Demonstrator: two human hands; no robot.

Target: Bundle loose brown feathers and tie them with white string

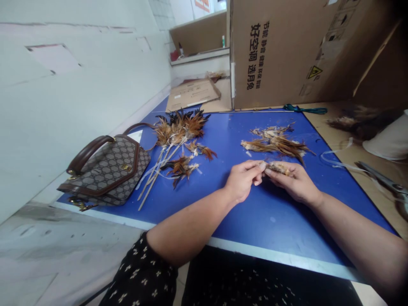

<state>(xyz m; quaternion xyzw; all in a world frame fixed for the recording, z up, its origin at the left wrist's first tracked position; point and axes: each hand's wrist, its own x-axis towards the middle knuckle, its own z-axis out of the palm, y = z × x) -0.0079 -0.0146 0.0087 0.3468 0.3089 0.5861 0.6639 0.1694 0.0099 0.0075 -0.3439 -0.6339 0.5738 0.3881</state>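
Observation:
Both hands meet over the right part of the blue tabletop (pixel 251 233). My right hand (pixel 295 180) is closed around a small bunch of brown feathers (pixel 280 169). The fingers of my left hand (pixel 244 178) pinch together at the bunch's left end, where my fingertips hide the detail. Just beyond my hands lies a loose pile of long brown feathers (pixel 277 142). Farther left are feather bundles on sticks (pixel 183 127), dark-tipped and tied with white strips. Smaller feather tufts (pixel 181 168) lie in front of them.
A patterned handbag (pixel 108 174) with brown trim stands at the left by the wall. A big cardboard box (pixel 287 55) rises behind the table. Scissors (pixel 382 178), a white strip (pixel 334 159) and a green cord (pixel 306 109) lie at the right side.

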